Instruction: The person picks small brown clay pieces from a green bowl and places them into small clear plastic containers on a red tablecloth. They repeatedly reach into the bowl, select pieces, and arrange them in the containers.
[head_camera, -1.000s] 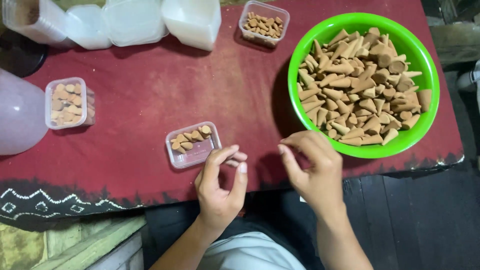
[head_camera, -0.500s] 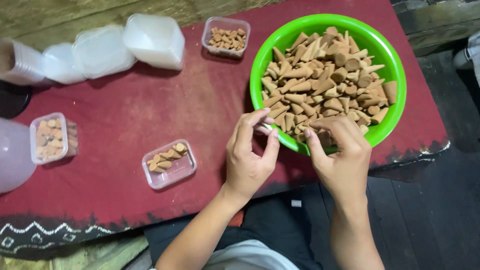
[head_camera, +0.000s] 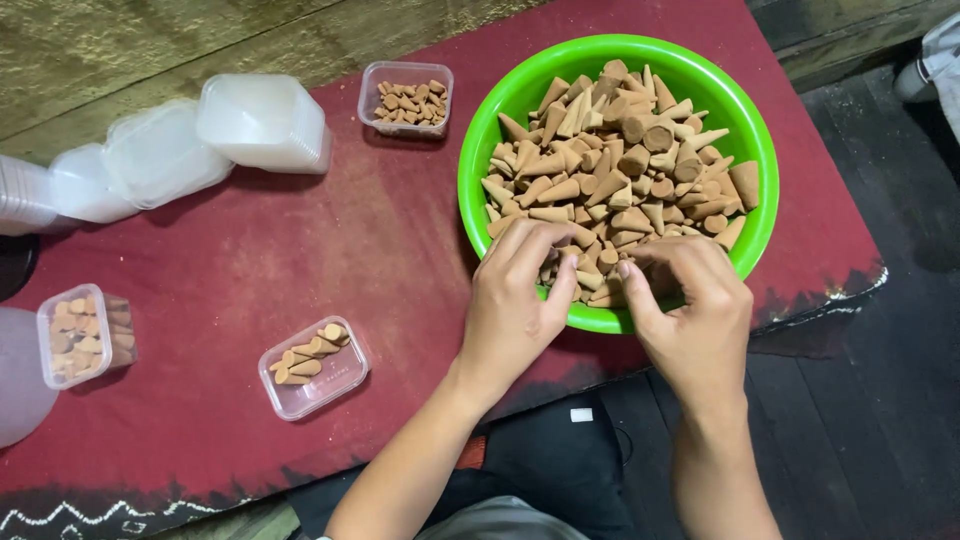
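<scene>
Fingers (head_camera: 548, 262) of both hands curled down into the cone pile at the near rim of the green bowl (head_camera: 482, 160); can't tell what they've actually pinched.

Left hand (head_camera: 520, 305) and right hand (head_camera: 695, 310) nearly touch. Cones (head_camera: 620, 165) are tan, heaped high. Bowl sits near the red cloth's (head_camera: 300, 260) right edge, open cloth to its left. Half-filled clear tub (head_camera: 313, 367) near the front edge, a filled one (head_camera: 405, 98) at the back, stacked white lids (head_camera: 262, 122) beside it.

Your left hand (head_camera: 520, 305) and right hand (head_camera: 690, 310) both reach over the near rim of the green bowl (head_camera: 480, 170), fingers (head_camera: 560, 290) curled among the brown cones (head_camera: 620, 160). On the red counter (head_camera: 300, 240), at nine o'clock from your left hand, sits a small clear box (head_camera: 313, 367) partly filled with cones. Stacked empty boxes (head_camera: 262, 122) lie at eleven o'clock.
</scene>
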